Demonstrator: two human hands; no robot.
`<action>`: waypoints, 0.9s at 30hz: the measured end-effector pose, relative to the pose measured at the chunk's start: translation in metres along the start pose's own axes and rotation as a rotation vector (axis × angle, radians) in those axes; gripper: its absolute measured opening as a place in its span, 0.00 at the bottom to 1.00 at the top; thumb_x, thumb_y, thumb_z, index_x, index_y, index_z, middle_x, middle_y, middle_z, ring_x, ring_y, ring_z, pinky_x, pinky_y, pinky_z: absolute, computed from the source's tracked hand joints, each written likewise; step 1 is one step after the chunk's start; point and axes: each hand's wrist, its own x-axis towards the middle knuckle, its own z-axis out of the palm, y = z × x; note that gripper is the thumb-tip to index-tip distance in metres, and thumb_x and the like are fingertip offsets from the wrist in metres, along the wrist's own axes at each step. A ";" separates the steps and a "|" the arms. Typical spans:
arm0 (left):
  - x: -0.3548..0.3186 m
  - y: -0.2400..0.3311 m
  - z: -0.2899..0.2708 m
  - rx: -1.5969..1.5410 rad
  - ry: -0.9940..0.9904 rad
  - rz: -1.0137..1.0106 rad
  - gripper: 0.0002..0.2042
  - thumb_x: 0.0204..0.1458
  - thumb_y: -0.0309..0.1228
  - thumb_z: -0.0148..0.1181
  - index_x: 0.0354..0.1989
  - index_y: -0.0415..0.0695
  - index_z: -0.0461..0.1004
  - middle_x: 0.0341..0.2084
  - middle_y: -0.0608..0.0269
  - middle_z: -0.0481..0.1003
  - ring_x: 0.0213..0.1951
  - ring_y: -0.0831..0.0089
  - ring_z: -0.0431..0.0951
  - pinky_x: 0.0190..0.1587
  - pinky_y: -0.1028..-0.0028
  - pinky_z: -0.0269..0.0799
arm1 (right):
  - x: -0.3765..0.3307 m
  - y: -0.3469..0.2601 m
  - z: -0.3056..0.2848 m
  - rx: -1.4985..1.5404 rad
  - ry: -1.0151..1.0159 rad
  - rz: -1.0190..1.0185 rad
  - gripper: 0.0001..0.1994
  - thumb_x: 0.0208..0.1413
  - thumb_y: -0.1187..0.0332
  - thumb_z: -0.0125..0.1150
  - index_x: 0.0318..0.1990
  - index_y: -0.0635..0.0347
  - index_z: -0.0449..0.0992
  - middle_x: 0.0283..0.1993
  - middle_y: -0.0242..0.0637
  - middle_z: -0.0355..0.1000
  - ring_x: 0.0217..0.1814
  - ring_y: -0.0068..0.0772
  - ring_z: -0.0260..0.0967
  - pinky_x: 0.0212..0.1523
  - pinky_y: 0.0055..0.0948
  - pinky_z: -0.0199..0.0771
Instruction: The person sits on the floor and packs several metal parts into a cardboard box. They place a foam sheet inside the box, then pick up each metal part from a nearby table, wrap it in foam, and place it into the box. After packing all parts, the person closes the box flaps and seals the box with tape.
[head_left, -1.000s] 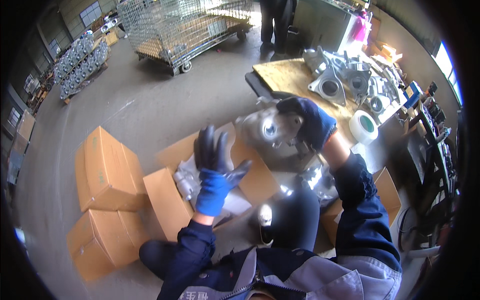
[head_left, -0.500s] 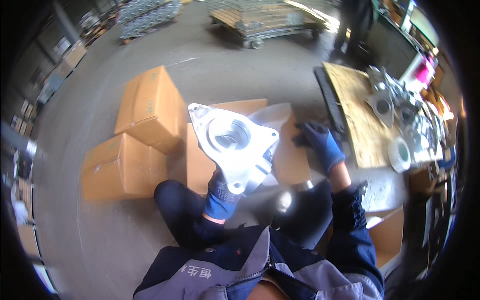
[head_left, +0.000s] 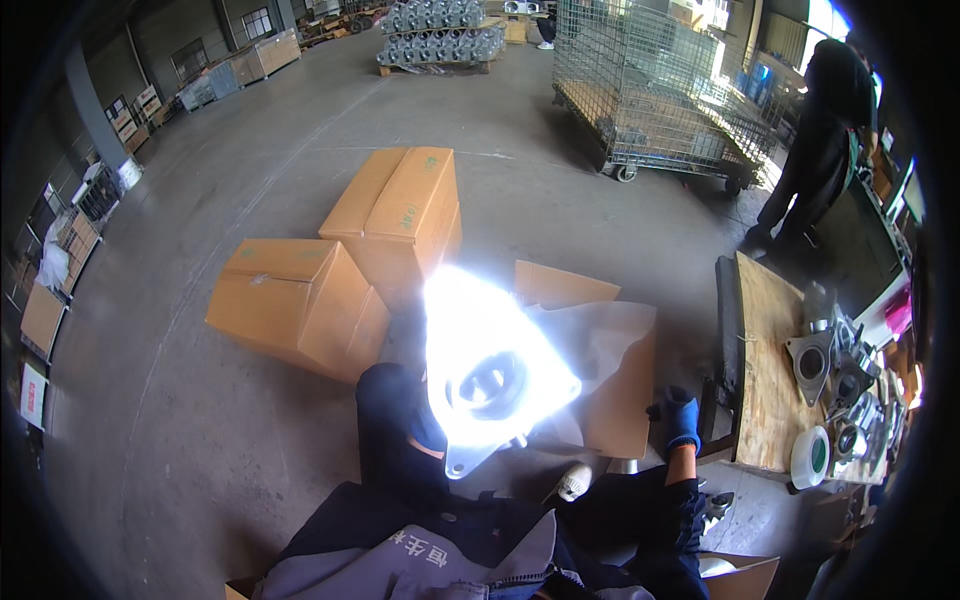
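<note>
A shiny metal casting point(head_left: 455, 385), roughly triangular with a round bore in the middle and bolt holes at its corners, is raised in front of my body. Strong glare washes out much of its face. My left hand point(head_left: 428, 428), in a blue glove, grips it from behind and below, largely hidden by the part. Off to the right, my right hand point(head_left: 682, 418), also gloved, holds nothing I can see, its fingers loosely bent and apart. It hovers beside the right flap of an opened cardboard box point(head_left: 620, 405), from which translucent plastic sheeting point(head_left: 615, 345) sticks up.
Two closed cartons point(head_left: 395, 205) stand left of the opened box. A wooden board point(head_left: 770, 360) at right bears several metal castings point(head_left: 850, 380) and a tape roll point(head_left: 810, 458). Beyond are a wire cage cart point(head_left: 650, 110), a stacked pallet point(head_left: 440, 40) and a person in dark clothes point(head_left: 825, 130).
My view has tilted up, bringing more of the floor, cart and person into sight. The casting stays in my left hand, turned and now glaring more. My right hand remains near the box flap.
</note>
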 end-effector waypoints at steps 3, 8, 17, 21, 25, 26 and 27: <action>0.004 0.001 0.011 -0.072 -0.041 -0.007 0.37 0.49 0.38 0.68 0.68 0.46 0.57 0.64 0.53 0.62 0.63 0.60 0.67 0.64 0.61 0.65 | 0.001 0.007 -0.004 0.151 0.016 0.087 0.10 0.62 0.67 0.56 0.36 0.66 0.78 0.22 0.40 0.75 0.19 0.33 0.75 0.21 0.28 0.72; 0.013 0.010 0.030 -0.149 -0.090 -0.012 0.37 0.50 0.40 0.68 0.67 0.45 0.57 0.64 0.52 0.62 0.63 0.59 0.66 0.65 0.60 0.64 | 0.003 0.011 0.002 0.132 -0.010 0.002 0.09 0.61 0.68 0.58 0.36 0.67 0.77 0.23 0.39 0.74 0.20 0.33 0.75 0.21 0.29 0.72; 0.021 0.019 0.062 -0.320 -0.183 -0.039 0.37 0.50 0.44 0.66 0.67 0.45 0.58 0.64 0.51 0.62 0.63 0.59 0.66 0.66 0.60 0.63 | 0.008 0.031 -0.010 -0.222 -0.025 -0.373 0.13 0.63 0.62 0.58 0.41 0.66 0.77 0.26 0.40 0.76 0.21 0.33 0.75 0.23 0.29 0.73; 0.029 0.017 0.074 -0.431 -0.238 -0.069 0.37 0.50 0.45 0.66 0.67 0.45 0.59 0.64 0.51 0.62 0.63 0.58 0.66 0.66 0.59 0.62 | 0.014 0.049 -0.022 -0.386 -0.023 -0.506 0.14 0.62 0.61 0.56 0.42 0.65 0.77 0.25 0.40 0.76 0.21 0.33 0.75 0.24 0.28 0.73; 0.027 0.025 0.089 -0.509 -0.294 -0.073 0.37 0.50 0.47 0.66 0.67 0.45 0.59 0.64 0.50 0.62 0.63 0.58 0.66 0.67 0.59 0.61 | 0.015 0.034 -0.014 -0.289 -0.055 -0.373 0.12 0.61 0.63 0.56 0.39 0.65 0.77 0.25 0.39 0.75 0.21 0.32 0.75 0.23 0.28 0.72; 0.026 0.028 0.090 -0.527 -0.297 -0.073 0.37 0.50 0.47 0.65 0.67 0.45 0.59 0.64 0.50 0.62 0.63 0.58 0.66 0.67 0.59 0.61 | 0.007 0.019 -0.006 -0.217 -0.068 -0.281 0.12 0.61 0.64 0.56 0.39 0.66 0.77 0.26 0.39 0.75 0.21 0.32 0.75 0.23 0.28 0.72; 0.026 0.031 0.091 -0.543 -0.304 -0.070 0.37 0.50 0.48 0.65 0.67 0.45 0.60 0.64 0.50 0.62 0.63 0.58 0.66 0.67 0.59 0.61 | 0.002 0.001 0.004 -0.110 -0.066 -0.127 0.12 0.61 0.64 0.56 0.38 0.66 0.77 0.26 0.39 0.75 0.21 0.32 0.75 0.23 0.28 0.72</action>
